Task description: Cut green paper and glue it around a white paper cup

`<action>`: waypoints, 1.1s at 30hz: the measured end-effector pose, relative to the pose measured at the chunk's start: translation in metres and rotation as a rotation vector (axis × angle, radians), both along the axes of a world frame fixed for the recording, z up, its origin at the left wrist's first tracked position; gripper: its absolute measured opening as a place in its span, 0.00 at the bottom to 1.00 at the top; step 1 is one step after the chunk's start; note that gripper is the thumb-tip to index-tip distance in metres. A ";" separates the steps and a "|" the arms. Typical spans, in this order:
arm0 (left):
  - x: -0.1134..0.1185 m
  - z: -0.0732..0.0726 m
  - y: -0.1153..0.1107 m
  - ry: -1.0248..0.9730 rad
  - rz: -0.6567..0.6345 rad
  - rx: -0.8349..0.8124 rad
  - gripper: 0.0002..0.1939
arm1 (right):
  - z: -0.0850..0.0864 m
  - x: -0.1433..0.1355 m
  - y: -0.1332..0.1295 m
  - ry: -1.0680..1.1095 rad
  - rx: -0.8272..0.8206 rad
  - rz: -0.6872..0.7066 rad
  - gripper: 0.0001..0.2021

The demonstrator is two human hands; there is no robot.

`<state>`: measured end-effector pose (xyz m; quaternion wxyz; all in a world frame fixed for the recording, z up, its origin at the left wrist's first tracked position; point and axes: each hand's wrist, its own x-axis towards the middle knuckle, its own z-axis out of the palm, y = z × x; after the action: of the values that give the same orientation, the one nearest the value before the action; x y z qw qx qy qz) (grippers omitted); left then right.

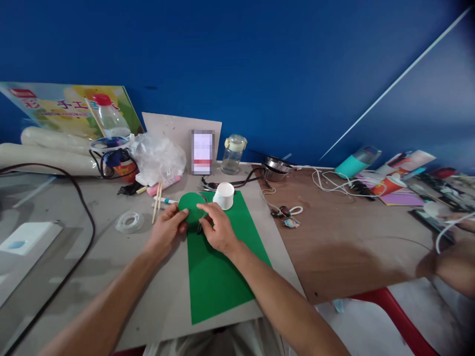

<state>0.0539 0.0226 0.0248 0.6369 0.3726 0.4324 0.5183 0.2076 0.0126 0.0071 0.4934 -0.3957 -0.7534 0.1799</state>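
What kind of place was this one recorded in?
Probably a shared craft workspace: a large green sheet lies on the table, a roll of clear tape sits to its left, and another person's arm shows at far right.

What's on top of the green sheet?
A white cup near the far edge of the green sheet. The right hand, forearm and green disc block parts; what's behind is hidden, and a dark item by the hand is unclear.
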 end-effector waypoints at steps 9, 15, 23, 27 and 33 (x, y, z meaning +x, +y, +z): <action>0.000 0.000 -0.001 0.012 -0.056 -0.001 0.10 | -0.005 0.002 0.000 -0.128 -0.048 0.010 0.23; -0.001 -0.005 0.000 0.032 -0.083 0.018 0.08 | -0.007 0.001 0.001 -0.153 -0.081 -0.044 0.21; -0.003 -0.013 0.002 0.079 -0.062 0.053 0.09 | -0.008 0.001 0.003 -0.122 -0.122 -0.037 0.20; -0.003 -0.015 0.002 0.095 -0.046 0.059 0.09 | -0.007 0.001 0.003 -0.109 -0.123 -0.027 0.20; -0.002 -0.014 0.001 0.098 -0.030 0.048 0.10 | -0.008 0.001 0.003 -0.099 -0.123 -0.021 0.20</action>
<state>0.0518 0.0241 0.0104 0.6134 0.4191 0.4451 0.5000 0.2089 0.0155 -0.0007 0.4322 -0.4418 -0.7600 0.2010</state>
